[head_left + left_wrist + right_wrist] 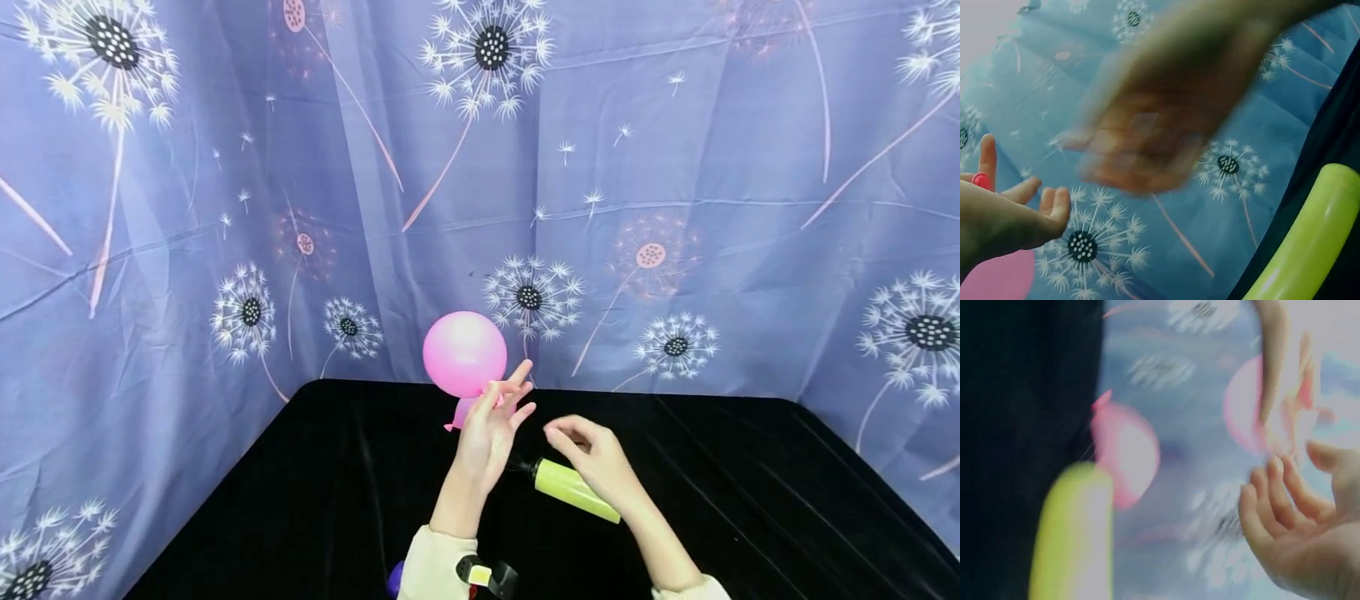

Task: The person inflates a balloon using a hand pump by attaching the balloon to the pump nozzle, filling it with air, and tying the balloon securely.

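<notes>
An inflated pink balloon [465, 350] stands above my left hand [486, 442], its neck pinched between thumb and fingers while the other fingers spread. In the left wrist view its pink neck end [982, 181] shows between those fingers. My right hand [596, 458] hovers just to the right, apart from the balloon; in the right wrist view its fingers [1279, 500] are loosely bent and hold nothing. Behind the left hand lies a second, smaller-looking pink balloon [461, 412] with a knotted end. A yellow-green hand pump [576, 492] with a black nozzle end lies below the right hand.
The table wears a black cloth [315, 483]. A blue-purple round thing [395, 579] and a sliver of red show beside the left sleeve, mostly hidden. A blue dandelion-print curtain [465, 167] hangs behind the table and along its sides.
</notes>
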